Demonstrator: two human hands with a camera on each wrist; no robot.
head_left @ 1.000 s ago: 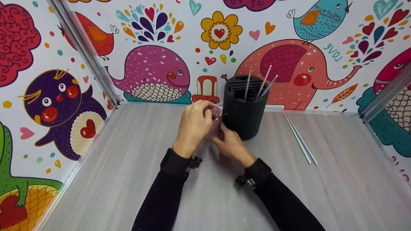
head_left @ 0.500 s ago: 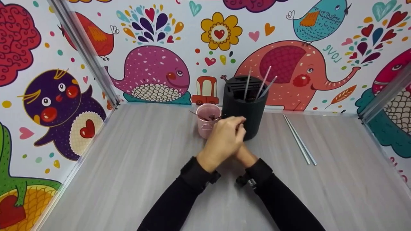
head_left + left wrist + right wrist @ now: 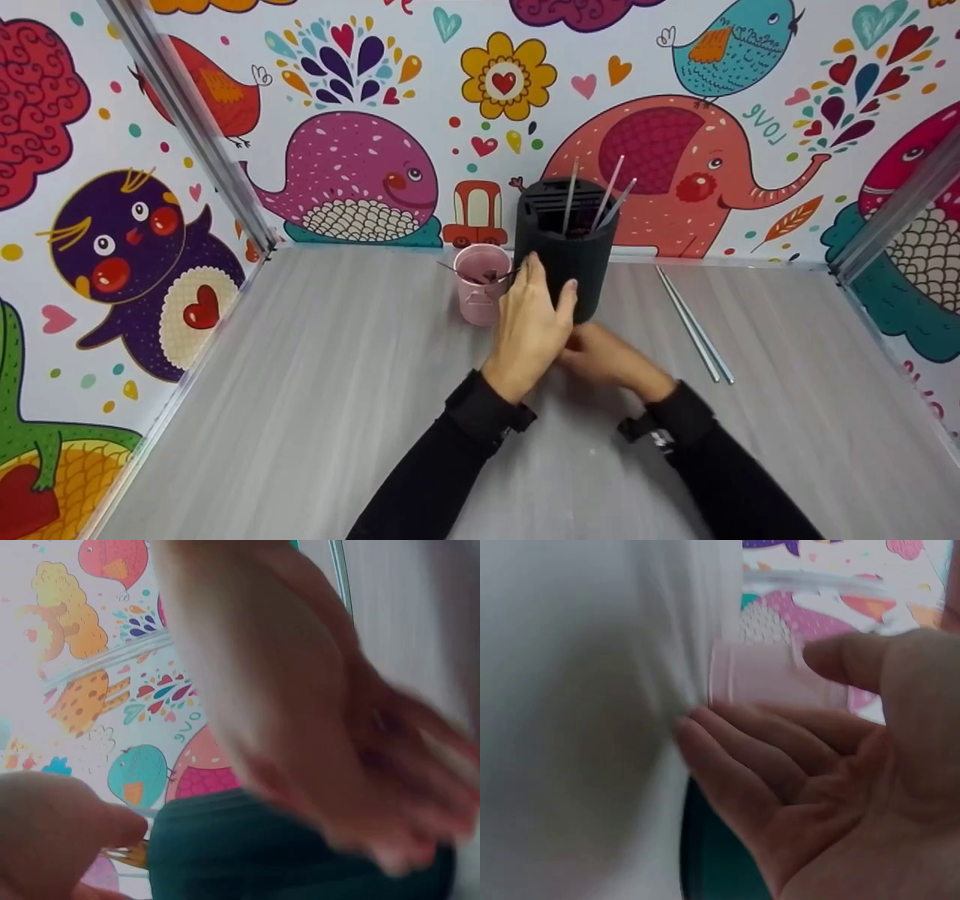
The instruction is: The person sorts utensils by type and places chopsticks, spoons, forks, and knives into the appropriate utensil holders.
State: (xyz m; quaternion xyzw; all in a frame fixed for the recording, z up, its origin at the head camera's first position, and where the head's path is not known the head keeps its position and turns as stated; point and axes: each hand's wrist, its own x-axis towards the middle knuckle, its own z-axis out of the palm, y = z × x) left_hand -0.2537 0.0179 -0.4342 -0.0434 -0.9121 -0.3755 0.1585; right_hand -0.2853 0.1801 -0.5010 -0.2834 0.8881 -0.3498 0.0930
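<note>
A black cylindrical utensil holder (image 3: 561, 274) with a slotted top stands near the back wall, three thin sticks (image 3: 611, 199) upright in it. My left hand (image 3: 529, 322) is in front of its left side with fingers straight and thumb apart; whether it touches the holder I cannot tell. Low by the holder's front is my right hand (image 3: 611, 364), partly behind the left one. In the right wrist view the right hand's fingers (image 3: 735, 757) stretch out, holding nothing. Left of the holder stands a pink cup (image 3: 476, 304) with thin metal utensils inside, their kind unclear.
A pair of metal chopsticks (image 3: 694, 326) lies on the grey wood-look table (image 3: 337, 390) to the right. Printed walls with cartoon animals (image 3: 360, 180) close off the back and sides, with metal corner posts (image 3: 202, 127).
My left hand has left the pink cup and moved right to the front of the holder, its fingers straightening. The right hand has drawn away from the cup toward the right.
</note>
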